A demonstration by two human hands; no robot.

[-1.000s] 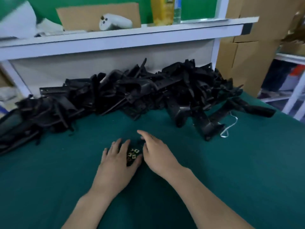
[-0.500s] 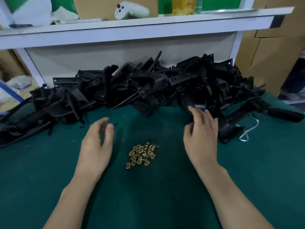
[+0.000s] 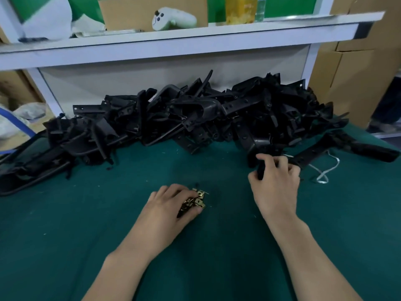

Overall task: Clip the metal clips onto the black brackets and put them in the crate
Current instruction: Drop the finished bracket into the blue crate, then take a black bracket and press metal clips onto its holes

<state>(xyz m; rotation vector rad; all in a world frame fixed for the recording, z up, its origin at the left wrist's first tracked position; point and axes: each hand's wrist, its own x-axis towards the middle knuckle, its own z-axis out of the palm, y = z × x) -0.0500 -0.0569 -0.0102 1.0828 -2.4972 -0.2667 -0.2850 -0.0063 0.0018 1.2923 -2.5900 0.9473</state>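
Observation:
A long heap of black brackets (image 3: 195, 118) lies across the back of the green table (image 3: 65, 235). A small pile of brass-coloured metal clips (image 3: 198, 199) sits in the middle of the table. My left hand (image 3: 167, 205) lies over the left part of that pile, fingers curled onto the clips. My right hand (image 3: 275, 181) is at the front edge of the heap, its fingers and thumb curled round a black bracket (image 3: 260, 166). No crate shows in this view.
A white cord (image 3: 325, 172) lies on the cloth right of my right hand. A white shelf (image 3: 195, 40) overhangs the heap and carries a white controller (image 3: 173, 18) and cardboard. Cardboard boxes (image 3: 358, 72) stand at the right.
My left hand has moved right and down onto the clip pile. My right hand has closed round a bracket at the heap's edge. The camera has shifted slightly.

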